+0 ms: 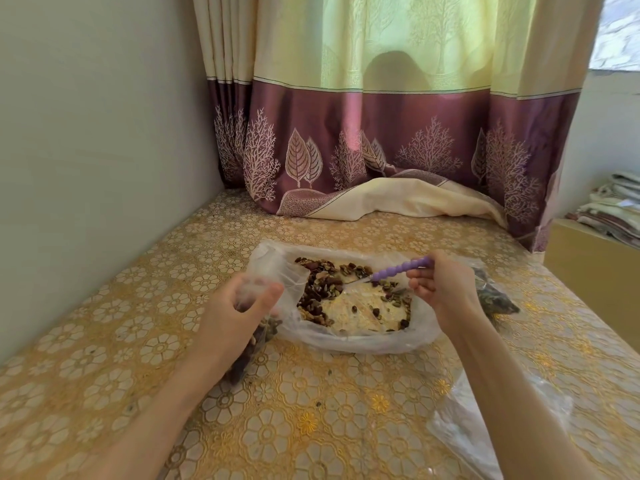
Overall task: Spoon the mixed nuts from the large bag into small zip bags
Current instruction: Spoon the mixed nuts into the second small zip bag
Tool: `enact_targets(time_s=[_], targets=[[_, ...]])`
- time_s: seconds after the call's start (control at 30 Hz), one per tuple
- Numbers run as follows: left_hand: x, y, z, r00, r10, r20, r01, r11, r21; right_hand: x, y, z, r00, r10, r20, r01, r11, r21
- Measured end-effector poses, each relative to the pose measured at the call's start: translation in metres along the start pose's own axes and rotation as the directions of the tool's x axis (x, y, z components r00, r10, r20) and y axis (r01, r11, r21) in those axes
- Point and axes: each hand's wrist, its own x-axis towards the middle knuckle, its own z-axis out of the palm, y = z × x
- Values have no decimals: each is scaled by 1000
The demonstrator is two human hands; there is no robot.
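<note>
My left hand [239, 306] grips one small zip bag [258, 327], fingers and thumb curled round its upper part so the mouth stands open toward the large bag; it already holds some nuts, which sag below my palm onto the tabletop [104, 358]. My right hand [446, 285] pinches the purple ribbed handle of one spoon [401, 268], thumb and fingers closed on its far end, the other fingers curled under. The handle slopes down to the left into the large bag, and the clear bowl end lies among the nuts, too pale for me to tell whether it is loaded.

The one large bag [346, 337] lies opened flat near the middle of the tabletop, between my two hands, its rim rolled down. The mixed nuts [322, 289] inside are mostly heaped along the far and left sides, with a thinner scatter on the right and a bare patch in the centre where the tablecloth pattern shows through.

Just beyond my right wrist, toward the right edge, lies one filled small bag [495, 296] of dark nuts. Near the front right corner, partly under my right forearm, is a sheet of empty clear bags [460, 427]; I cannot count them.

A purple and cream curtain [363, 133] hangs over the far edge, its hem resting on the tabletop. Off the right edge, folded cloths [613, 206] are stacked.
</note>
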Motion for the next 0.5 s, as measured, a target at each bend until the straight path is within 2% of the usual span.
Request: enact_targets(time_s=[0.3,0.5], targets=[[-5,2,3,1000,-7,23,7,1000,6,-27,-32,8,977,-201,65,189,969,159],[-5,2,3,998,-28,52,29,999,-18,-56,-38,29,935,-294,198,273,953,127]])
